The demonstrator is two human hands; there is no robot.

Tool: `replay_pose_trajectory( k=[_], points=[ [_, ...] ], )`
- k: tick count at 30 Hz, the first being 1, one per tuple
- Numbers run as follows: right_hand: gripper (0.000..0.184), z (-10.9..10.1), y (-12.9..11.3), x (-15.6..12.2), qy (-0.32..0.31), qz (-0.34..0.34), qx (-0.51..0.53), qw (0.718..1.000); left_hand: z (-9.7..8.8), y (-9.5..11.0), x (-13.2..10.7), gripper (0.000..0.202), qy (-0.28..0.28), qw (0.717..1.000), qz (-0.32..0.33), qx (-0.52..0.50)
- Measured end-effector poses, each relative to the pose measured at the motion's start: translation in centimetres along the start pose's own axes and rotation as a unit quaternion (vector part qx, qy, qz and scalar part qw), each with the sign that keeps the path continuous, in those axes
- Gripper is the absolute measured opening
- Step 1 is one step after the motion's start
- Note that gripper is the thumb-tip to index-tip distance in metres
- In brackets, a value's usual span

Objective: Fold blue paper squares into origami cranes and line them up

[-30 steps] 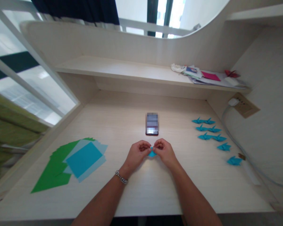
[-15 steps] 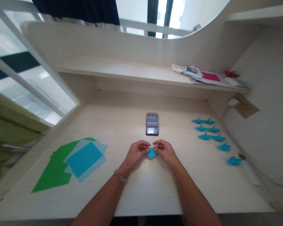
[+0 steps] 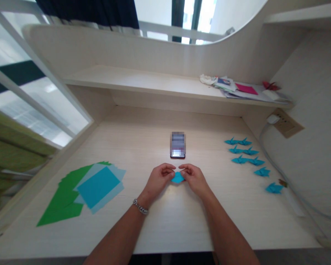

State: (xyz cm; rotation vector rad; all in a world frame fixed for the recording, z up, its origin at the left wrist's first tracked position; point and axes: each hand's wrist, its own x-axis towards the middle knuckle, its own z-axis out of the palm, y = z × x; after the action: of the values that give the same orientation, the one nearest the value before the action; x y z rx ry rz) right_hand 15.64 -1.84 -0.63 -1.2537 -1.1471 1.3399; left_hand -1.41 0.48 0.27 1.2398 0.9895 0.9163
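Observation:
My left hand (image 3: 159, 179) and my right hand (image 3: 194, 178) meet at the middle of the pale wooden desk (image 3: 165, 221). Both pinch a small folded piece of blue paper (image 3: 178, 177) between their fingertips, just above the desk top. Most of the piece is hidden by my fingers. A metal bracelet (image 3: 140, 207) is on my left wrist. A phone (image 3: 178, 144) with a lit screen lies flat just beyond my hands.
A stack of blue and green paper sheets (image 3: 85, 189) lies at the left. Several folded blue paper cranes (image 3: 248, 156) sit in rows at the right. Papers and a red crane (image 3: 270, 86) rest on the shelf. A wall socket (image 3: 285, 123) and grey cable (image 3: 276, 165) run along the right wall.
More of the blue paper shows between my fingertips now, and both hands have shifted very slightly. Nothing else on the desk has moved.

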Motion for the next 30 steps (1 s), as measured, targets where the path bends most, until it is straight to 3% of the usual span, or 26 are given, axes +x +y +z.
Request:
replay_pose_trajectory(
  k=[9,14,17,19,21,23,25,30],
  points=[
    [0.032,0.0,0.0,0.2,0.020,-0.006,0.011,1.000,-0.2,-0.5,0.3,0.025,0.034,0.999,0.015,0.006],
    [0.028,0.0,0.4,0.5,0.044,-0.021,-0.019,0.999,-0.3,-0.6,0.3,0.027,0.022,1.000,0.006,-0.009],
    [0.022,0.2,-0.1,0.1,0.097,-0.060,-0.074,0.991,-0.2,-0.5,0.3,0.026,0.040,0.999,0.008,-0.008],
    [0.019,0.4,-0.7,-0.4,0.173,-0.124,-0.154,0.965,-0.1,-0.4,0.3,0.026,0.073,0.997,0.019,0.005],
    [0.016,0.7,-1.2,-0.9,0.206,-0.174,-0.212,0.939,0.0,-0.4,0.2,0.027,0.112,0.993,0.034,0.020],
    [0.016,1.2,-1.4,-1.1,0.185,-0.183,-0.214,0.942,0.2,-0.3,0.0,0.026,0.136,0.989,0.047,0.032],
    [0.018,1.6,-1.2,-1.0,0.136,-0.159,-0.179,0.961,0.5,-0.2,-0.2,0.025,0.136,0.988,0.063,0.047],
    [0.029,2.0,-0.2,-0.1,0.047,-0.072,-0.033,0.996,1.3,0.1,-1.0,0.022,0.080,0.985,0.109,0.103]
  ],
)
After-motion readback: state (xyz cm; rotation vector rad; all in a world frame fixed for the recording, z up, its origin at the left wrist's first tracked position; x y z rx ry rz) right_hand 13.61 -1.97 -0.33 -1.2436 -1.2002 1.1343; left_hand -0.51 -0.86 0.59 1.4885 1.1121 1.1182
